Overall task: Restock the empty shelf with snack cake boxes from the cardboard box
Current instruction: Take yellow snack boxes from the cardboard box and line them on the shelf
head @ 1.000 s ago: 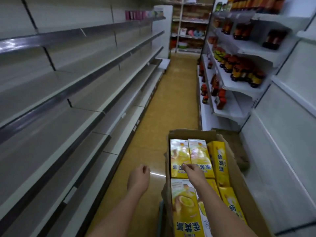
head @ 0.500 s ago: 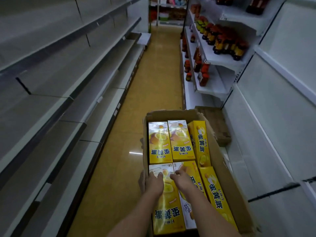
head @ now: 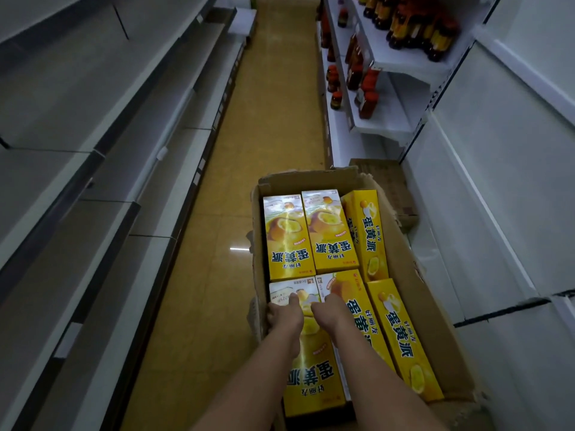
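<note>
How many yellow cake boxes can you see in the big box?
6: two flat at the far end, one on edge beside them, three nearer: left, middle, right. More may hide underneath.

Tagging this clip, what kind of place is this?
Most likely a small shop aisle: long bare shelves on the left, bottles racked on the right, and a cardboard box of snack cake boxes.

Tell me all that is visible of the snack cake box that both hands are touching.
The near-left snack cake box is yellow printed cardboard with a pale top end, a picture of a cut cake and large blue characters that read upside down from here. It lies flat, face up, in the near left part of the open cardboard box. The left hand grips its left edge; the right hand dips at its right edge, beside the next box.
</note>
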